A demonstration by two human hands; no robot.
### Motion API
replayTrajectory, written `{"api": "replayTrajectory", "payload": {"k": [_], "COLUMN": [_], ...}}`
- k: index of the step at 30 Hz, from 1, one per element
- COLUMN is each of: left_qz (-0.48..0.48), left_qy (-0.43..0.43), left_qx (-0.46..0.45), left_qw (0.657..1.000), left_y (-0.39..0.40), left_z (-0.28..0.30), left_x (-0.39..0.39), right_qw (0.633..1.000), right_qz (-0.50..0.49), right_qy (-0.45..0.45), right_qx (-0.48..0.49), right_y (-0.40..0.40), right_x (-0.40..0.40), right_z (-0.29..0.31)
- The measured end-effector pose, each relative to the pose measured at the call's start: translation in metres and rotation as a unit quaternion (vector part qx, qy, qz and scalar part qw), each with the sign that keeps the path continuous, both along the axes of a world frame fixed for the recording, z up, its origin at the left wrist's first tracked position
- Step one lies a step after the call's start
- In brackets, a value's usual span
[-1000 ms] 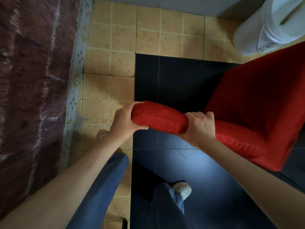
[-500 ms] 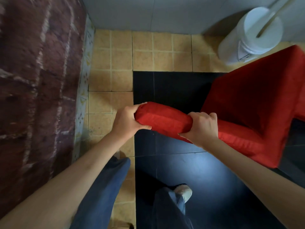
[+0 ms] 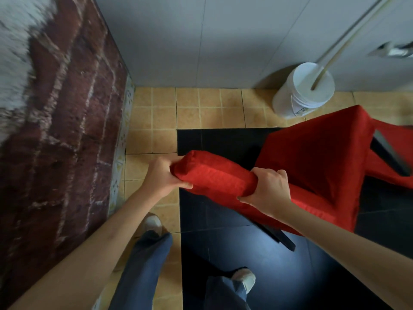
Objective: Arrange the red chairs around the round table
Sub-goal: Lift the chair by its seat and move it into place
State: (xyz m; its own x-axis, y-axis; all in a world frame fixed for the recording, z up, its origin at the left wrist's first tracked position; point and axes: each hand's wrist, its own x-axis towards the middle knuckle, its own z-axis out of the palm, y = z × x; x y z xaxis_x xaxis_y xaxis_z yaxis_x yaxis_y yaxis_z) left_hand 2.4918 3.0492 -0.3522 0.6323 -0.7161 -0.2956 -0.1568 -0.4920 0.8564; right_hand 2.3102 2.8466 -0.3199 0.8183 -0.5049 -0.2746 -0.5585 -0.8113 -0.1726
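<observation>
Red upholstery marks the chair (image 3: 312, 166), held by its padded top rail with the seat tipped away from the person. Left hand (image 3: 164, 175) wraps the rail's end, thumb underneath; right hand (image 3: 270, 191) clamps the rail further along, fingers curled over the top. Beyond the right fingers lies the seat, with a dark leg (image 3: 390, 155) raised past it; below that hand a second dark leg (image 3: 277, 237) hangs above the black floor panel (image 3: 223, 253). Ahead of the fingers, near the chair's far corner, stands a white bucket (image 3: 301, 92) holding a pale stick (image 3: 335, 54); to the left of the left fingers rises a brick wall (image 3: 67, 130). No round table is visible. Probable hazards: swinging the tilted chair may strike the bucket, and soft padding may twist within the grip, dropping a leg onto the feet.
</observation>
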Motion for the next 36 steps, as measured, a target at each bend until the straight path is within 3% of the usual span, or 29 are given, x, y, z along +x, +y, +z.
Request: {"api": "replayTrajectory", "payload": {"k": [10,22,36], "left_qz": [-0.045,-0.132,-0.182], "left_qy": [-0.005,-0.129,-0.172], "left_qx": [0.008,-0.009,0.009], "left_qw": [0.999,0.983,0.968], "left_y": [-0.051,-0.12,-0.133], "left_z": [0.084,0.17,0.219], "left_x": [-0.045,-0.092,-0.179], "right_qw": [0.997,0.964,0.94], "right_qz": [-0.079,-0.241,-0.289], "right_qy": [-0.009,-0.109,-0.163], "right_qx": [0.011,0.014,0.08], "right_y": [-0.029,-0.038,-0.038], "right_x": [-0.062,-0.138,-0.223], "right_z": [0.07,0.112,0.141]}}
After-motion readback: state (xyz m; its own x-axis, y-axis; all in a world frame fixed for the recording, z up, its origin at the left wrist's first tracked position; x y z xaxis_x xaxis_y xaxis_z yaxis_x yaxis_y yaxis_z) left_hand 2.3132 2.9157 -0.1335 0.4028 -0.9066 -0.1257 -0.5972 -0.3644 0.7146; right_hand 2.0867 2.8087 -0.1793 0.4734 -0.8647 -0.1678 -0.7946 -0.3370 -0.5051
